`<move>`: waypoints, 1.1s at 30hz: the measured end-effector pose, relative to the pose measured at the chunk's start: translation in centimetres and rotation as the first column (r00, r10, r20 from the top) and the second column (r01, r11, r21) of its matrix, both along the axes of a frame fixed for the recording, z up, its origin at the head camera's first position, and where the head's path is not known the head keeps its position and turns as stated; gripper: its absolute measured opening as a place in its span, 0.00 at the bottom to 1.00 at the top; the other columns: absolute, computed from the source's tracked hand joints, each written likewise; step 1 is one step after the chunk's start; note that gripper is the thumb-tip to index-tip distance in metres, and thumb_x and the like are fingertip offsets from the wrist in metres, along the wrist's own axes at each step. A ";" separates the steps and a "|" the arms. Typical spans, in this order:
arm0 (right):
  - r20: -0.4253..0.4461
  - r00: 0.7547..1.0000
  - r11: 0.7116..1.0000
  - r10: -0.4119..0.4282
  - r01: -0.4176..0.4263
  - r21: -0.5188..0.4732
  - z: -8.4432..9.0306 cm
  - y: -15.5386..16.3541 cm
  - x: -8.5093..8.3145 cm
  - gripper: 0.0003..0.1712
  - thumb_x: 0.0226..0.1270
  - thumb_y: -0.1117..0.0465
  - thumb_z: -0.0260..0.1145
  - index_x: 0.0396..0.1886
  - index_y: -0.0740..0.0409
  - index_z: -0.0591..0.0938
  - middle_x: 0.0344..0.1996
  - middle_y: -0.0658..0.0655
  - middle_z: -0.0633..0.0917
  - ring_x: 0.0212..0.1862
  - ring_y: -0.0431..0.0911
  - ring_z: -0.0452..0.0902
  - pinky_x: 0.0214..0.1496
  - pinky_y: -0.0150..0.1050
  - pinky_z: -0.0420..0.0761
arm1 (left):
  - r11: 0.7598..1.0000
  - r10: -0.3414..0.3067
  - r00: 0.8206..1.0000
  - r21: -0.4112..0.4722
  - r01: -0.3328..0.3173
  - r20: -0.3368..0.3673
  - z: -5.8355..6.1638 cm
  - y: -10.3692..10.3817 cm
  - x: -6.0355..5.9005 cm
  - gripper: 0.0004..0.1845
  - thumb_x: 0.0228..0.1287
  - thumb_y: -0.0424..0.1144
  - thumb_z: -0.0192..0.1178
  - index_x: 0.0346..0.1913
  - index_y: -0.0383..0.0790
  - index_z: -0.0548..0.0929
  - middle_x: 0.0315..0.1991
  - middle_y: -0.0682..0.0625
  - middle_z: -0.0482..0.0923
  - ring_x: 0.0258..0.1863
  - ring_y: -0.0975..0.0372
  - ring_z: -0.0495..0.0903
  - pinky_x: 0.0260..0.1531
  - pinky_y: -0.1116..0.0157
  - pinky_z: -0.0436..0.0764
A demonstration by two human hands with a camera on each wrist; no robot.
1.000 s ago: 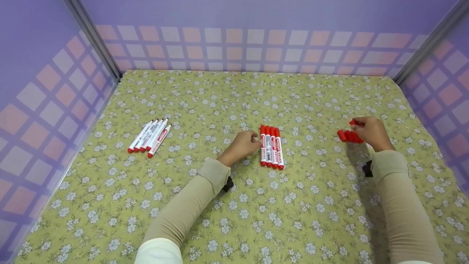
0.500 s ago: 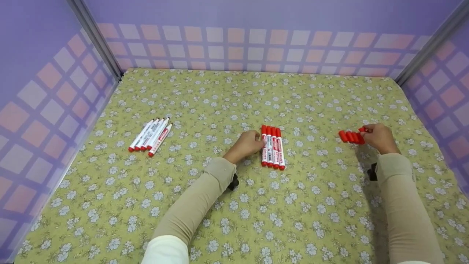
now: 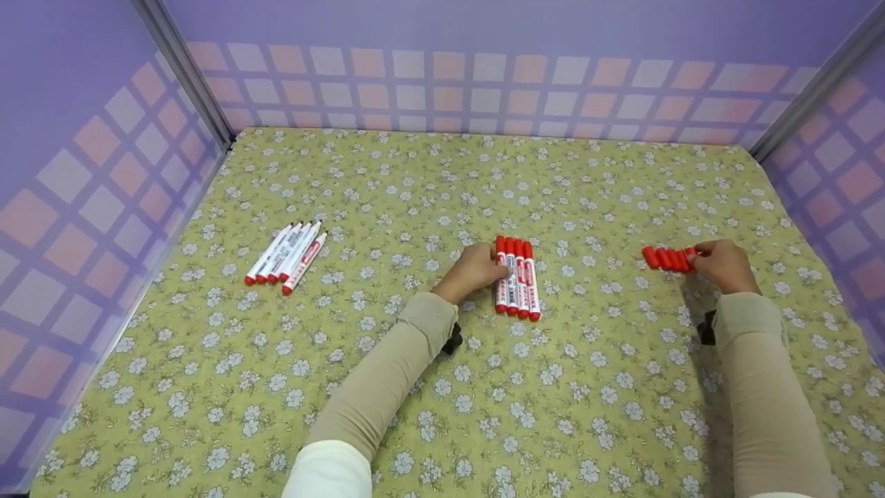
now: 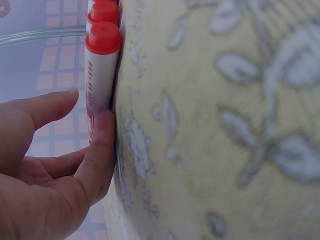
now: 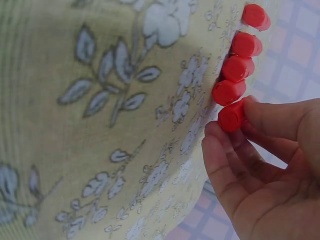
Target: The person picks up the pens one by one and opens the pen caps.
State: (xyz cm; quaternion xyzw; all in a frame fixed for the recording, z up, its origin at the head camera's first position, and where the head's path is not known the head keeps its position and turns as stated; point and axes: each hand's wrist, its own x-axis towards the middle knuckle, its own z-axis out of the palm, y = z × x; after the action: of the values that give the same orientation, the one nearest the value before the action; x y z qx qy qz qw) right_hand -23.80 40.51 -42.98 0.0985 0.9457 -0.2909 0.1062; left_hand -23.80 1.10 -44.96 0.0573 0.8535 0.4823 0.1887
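In the head view, several capped red markers (image 3: 522,290) lie side by side in a row at mid-table. My left hand (image 3: 477,268) is at the left side of that row. The left wrist view shows a fingertip against the barrel of the nearest marker (image 4: 101,70), its thumb apart from it. Farther right, my right hand (image 3: 724,263) pinches a red marker cap (image 5: 231,118) between thumb and fingers. This cap sits at the right end of a row of loose red caps (image 3: 662,259), close against its neighbour.
Several uncapped white-barrelled markers (image 3: 280,254) lie fanned together at the left, tips pointing away. One of them, a marker with a red label (image 3: 304,264), lies slightly nearer. Purple checkered walls (image 3: 449,90) border the flowered tablecloth (image 3: 415,187) at the back and sides.
My right hand has brought its cap from above the row down to the row's right end. My left hand has moved slightly right, up to the capped markers.
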 end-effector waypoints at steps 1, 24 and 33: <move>0.001 1.000 1.000 0.001 -0.001 0.001 -0.1 0.0 0.0 0.28 0.74 0.63 0.49 0.66 0.80 0.62 0.60 0.82 0.68 0.56 0.67 0.71 0.50 0.51 0.77 | 1.000 0.001 1.000 0.004 -0.001 0.000 0.0 0.0 0.0 0.11 0.62 0.33 0.60 0.45 0.31 0.80 0.36 0.44 0.81 0.27 0.62 0.78 0.26 0.70 0.75; -0.008 1.000 0.999 -0.011 0.012 0.052 -0.3 0.1 -0.2 0.22 0.69 0.64 0.48 0.49 0.82 0.76 0.39 0.77 0.81 0.27 0.48 0.73 0.28 0.38 0.73 | 0.999 0.004 1.000 -0.032 -0.004 -0.002 0.2 0.3 0.2 0.12 0.62 0.29 0.58 0.48 0.30 0.76 0.37 0.44 0.78 0.29 0.61 0.77 0.28 0.68 0.76; 0.003 1.000 0.997 0.000 0.000 0.076 0.0 0.1 -0.1 0.28 0.68 0.63 0.46 0.58 0.83 0.70 0.51 0.82 0.75 0.40 0.58 0.76 0.37 0.41 0.75 | 1.000 0.006 1.000 -0.018 -0.007 -0.007 0.1 0.2 0.2 0.08 0.58 0.26 0.56 0.42 0.33 0.78 0.32 0.46 0.79 0.27 0.61 0.78 0.26 0.67 0.76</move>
State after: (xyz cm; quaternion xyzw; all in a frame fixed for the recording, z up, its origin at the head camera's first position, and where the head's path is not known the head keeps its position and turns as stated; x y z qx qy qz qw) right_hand -23.89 40.62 -43.00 0.1029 0.9559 -0.2548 0.1040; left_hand -23.64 1.27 -44.81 0.0544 0.8586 0.4750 0.1848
